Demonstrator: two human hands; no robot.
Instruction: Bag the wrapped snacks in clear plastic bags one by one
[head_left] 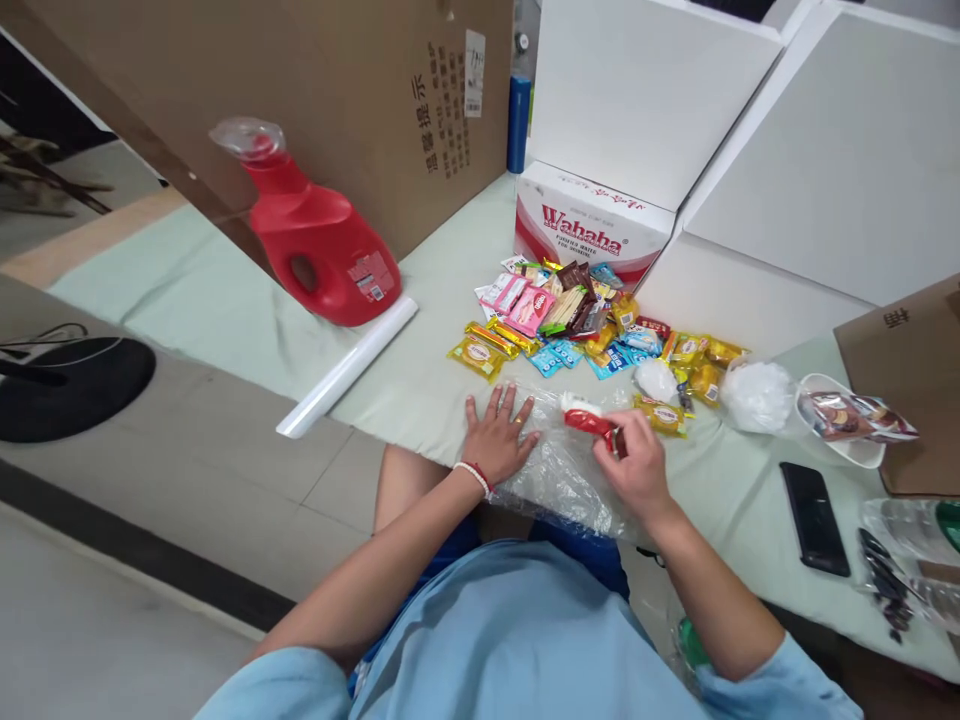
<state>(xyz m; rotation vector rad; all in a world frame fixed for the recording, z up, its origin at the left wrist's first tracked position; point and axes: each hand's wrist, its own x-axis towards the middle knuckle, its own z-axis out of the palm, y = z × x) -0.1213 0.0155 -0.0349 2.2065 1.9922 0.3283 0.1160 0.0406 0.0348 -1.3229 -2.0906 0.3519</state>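
A clear plastic bag lies flat at the table's front edge, partly over my lap. My left hand rests palm down on its left side, fingers spread. My right hand is closed around a small red and white wrapped snack packet, held over the bag's right part. Just beyond the bag, a heap of wrapped snacks spreads across the table, with a yellow packet at its left and another yellow packet near my right hand.
A red jug and a white roll lie to the left. Behind the snacks stands a Wahaba-type carton. To the right are a crumpled white plastic ball, a white bowl, a black phone and plastic bottles.
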